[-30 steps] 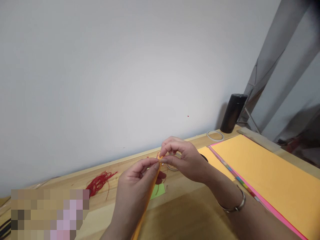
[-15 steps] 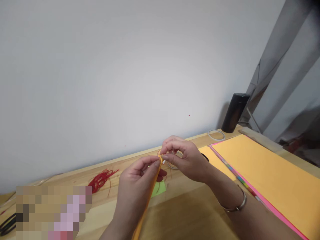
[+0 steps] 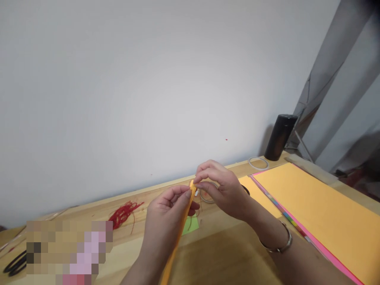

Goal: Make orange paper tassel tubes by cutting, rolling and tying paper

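My left hand (image 3: 166, 215) pinches a long folded orange paper strip (image 3: 178, 237) near its top end, holding it upright above the wooden table (image 3: 225, 253). My right hand (image 3: 221, 190) is closed in a pinch at the strip's tip, with a thin red thread hanging below the fingers. A metal bangle sits on my right wrist. A green paper scrap (image 3: 190, 225) lies on the table beneath the hands.
A tangle of red thread (image 3: 123, 213) lies left of the hands. Orange paper sheets on a pink sheet (image 3: 320, 215) cover the right side. A black cylinder (image 3: 279, 136) and a clear tape ring (image 3: 258, 162) stand at the back. Black scissors (image 3: 13, 263) are at far left.
The hands keep the same grip on the strip's tip; the view has shifted slightly, so everything sits a little further right in frame.
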{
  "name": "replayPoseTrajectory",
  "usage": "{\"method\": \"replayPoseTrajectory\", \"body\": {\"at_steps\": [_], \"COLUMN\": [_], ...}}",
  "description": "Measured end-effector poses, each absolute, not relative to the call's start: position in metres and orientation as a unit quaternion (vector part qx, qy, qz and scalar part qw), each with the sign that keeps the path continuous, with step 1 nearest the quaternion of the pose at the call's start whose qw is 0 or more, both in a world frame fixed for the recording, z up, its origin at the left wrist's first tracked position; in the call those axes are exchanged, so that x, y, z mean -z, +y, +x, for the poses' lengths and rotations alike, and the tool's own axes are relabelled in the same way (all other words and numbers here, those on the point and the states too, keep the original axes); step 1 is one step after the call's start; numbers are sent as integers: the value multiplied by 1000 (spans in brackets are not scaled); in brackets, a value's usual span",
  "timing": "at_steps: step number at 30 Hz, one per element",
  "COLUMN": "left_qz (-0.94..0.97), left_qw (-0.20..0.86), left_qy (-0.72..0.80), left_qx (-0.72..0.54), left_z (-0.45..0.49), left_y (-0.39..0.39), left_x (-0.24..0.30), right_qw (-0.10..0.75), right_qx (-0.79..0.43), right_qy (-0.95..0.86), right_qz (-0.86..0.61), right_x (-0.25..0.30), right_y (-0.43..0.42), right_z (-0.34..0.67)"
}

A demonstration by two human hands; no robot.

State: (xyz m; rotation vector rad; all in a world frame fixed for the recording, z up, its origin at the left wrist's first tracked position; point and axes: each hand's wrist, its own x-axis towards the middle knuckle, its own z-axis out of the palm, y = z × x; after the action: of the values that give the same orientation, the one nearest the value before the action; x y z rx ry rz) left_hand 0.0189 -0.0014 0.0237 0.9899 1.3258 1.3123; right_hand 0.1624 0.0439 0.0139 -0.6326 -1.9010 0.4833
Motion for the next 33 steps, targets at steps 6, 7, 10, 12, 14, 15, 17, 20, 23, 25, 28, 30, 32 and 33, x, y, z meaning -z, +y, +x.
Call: {"method": "replayPoseTrajectory", "body": {"at_steps": [6, 7, 10, 12, 14, 15, 17, 20, 23, 25, 28, 30, 32, 33], "left_qz": [427, 429, 429, 430, 431, 432, 434, 430, 426, 426, 427, 425, 421, 419], "left_qw": [501, 504, 504, 499, 497, 497, 496, 494, 495, 496, 503, 508, 501, 494], "left_qy": [539, 536, 538, 542, 542, 541, 541, 542, 545, 546, 540, 536, 540, 545], "left_qx": [-525, -524, -522, -522, -524, -523, -523, -527, -526, -524, -523, -523, -529, -533], "left_z": [15, 14, 14, 14, 14, 14, 15, 16, 17, 16, 15, 15, 17, 18], "left_y": [0, 0, -1, -1, -1, -1, -1, -2, -3, -2, 0, 0, -1, -2], "left_x": [-20, -19, -18, -19, -20, -20, -21, -23, -23, -22, -19, -19, -20, -21], "right_qw": [508, 506, 505, 507, 508, 506, 503, 507, 507, 501, 492, 490, 487, 485], "right_qx": [-181, -179, -178, -179, -181, -183, -184, -183, -181, -182, -185, -186, -187, -186], "right_qy": [-802, -803, -804, -803, -802, -803, -804, -803, -804, -808, -812, -813, -814, -815], "right_qz": [-256, -257, -258, -257, -257, -257, -258, -256, -251, -250, -254, -255, -256, -257], "right_x": [-14, -14, -14, -14, -14, -14, -14, -14, -15, -15, -16, -16, -16, -16], "right_y": [44, 44, 43, 43, 44, 44, 44, 45, 44, 45, 45, 45, 46, 46], "right_z": [162, 162, 162, 162, 162, 163, 163, 163, 164, 164, 165, 166, 166, 166]}}
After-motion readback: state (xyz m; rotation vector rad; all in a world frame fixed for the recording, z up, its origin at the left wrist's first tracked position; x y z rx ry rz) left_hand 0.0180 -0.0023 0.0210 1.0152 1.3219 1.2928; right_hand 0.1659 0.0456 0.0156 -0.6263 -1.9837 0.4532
